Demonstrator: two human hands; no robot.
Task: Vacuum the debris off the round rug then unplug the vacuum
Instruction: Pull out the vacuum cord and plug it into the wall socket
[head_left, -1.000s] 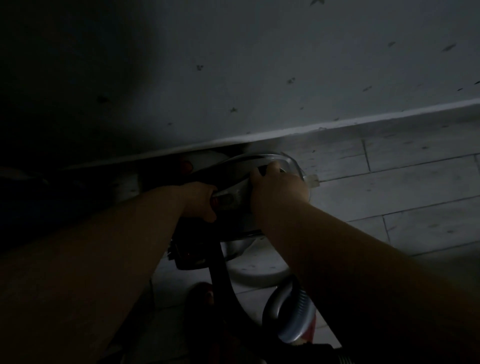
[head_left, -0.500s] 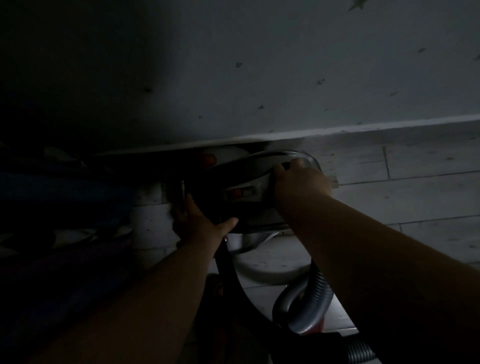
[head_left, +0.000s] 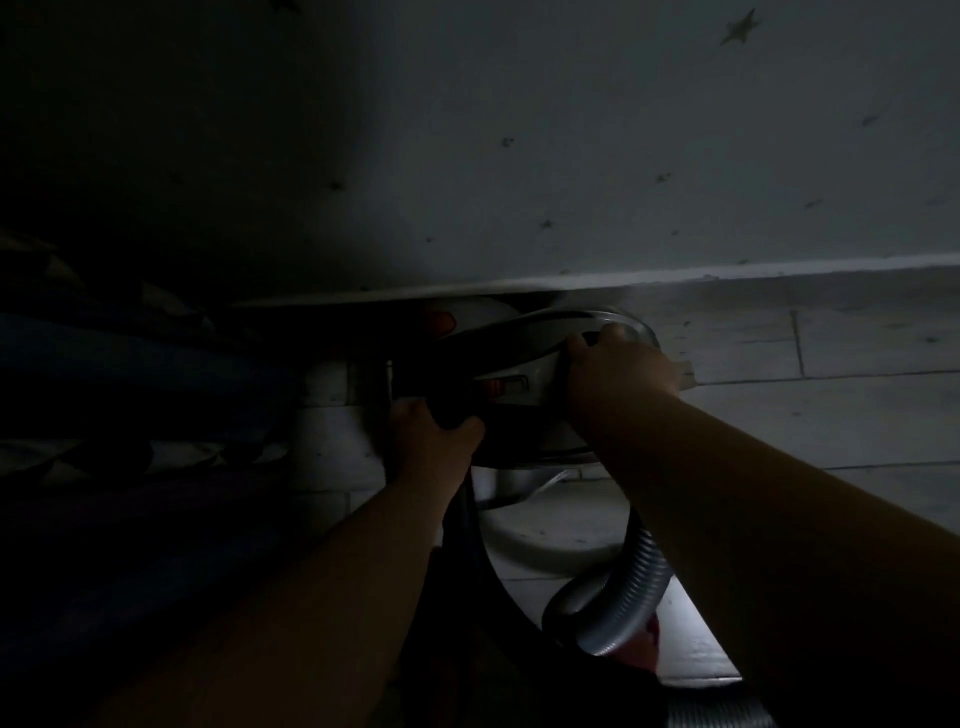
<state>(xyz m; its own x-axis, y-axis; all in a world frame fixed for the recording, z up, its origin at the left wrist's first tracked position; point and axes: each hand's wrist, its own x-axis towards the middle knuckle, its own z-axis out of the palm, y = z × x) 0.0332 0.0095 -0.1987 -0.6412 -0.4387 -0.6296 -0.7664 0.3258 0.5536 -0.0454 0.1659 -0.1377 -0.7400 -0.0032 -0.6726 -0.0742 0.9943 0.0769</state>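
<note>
Dim light fills the head view: a pale wall (head_left: 623, 156) dotted with small dark star marks runs across the top, and a white baseboard (head_left: 779, 267) meets a pale plank floor (head_left: 831, 415) on the right. The left side is almost black, with only folds of dark cloth (head_left: 130, 364) showing.

The vacuum (head_left: 519, 358) sits on the floor at its far edge, right against the baseboard. Its body is dark and rounded with a shiny curved band on top and a small red mark on its front. The left hand (head_left: 426, 436) grips a dark part at the vacuum's lower left, fingers curled round it. The right hand (head_left: 618, 369) holds the curved top at the vacuum's right end, fingers wrapped over the rim. A grey ribbed hose (head_left: 628, 587) loops on the floor nearer the person, below the right forearm. No rug can be made out in the dark.
</note>
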